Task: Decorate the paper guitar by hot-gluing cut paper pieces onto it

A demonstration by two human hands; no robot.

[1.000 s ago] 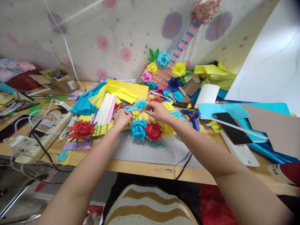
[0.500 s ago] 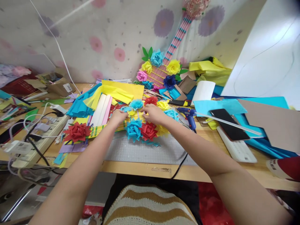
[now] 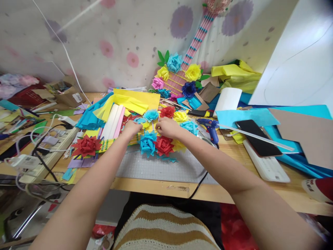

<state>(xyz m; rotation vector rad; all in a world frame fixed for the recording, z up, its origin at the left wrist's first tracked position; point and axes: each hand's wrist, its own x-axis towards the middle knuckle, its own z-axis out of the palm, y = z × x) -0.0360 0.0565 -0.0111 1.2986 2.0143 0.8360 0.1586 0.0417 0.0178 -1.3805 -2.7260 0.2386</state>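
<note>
Paper-flower guitar (image 3: 108,144) lies flat, mid-tabletop, partly over the grey gridded cutting mat (image 3: 161,170). Yellow neck, green bands, thin strings; body ringed with folded-paper flowers: spiky blue (image 3: 148,143) and red (image 3: 164,146) on the near edge, ruffled light blue, red and yellow on the far side. Big pointed red flower (image 3: 87,146) at the neck end. Left hand (image 3: 132,130) is over the neck-body junction, fingers bunched, tips low; can't tell if they pinch anything. Right hand (image 3: 168,127) is over the body, fingers curled, thumb near index; contact unclear, grip can't be confirmed. Tabletop (image 3: 145,186) is light wood, scuffed front edge, crowded: crinkled yellow crepe paper (image 3: 130,104) behind the neck, blue glue gun (image 3: 211,129) just right of the body, black phone (image 3: 257,138) farther right, white power strip (image 3: 53,152) at left. Behind, pale sheet (image 3: 85,45) with pink and purple flower prints; pink guitar (image 3: 194,47) leans there, neck up-right. Flower guitar's neck points left, long axis roughly parallel to the front edge, neck end slightly nearer the person.
</note>
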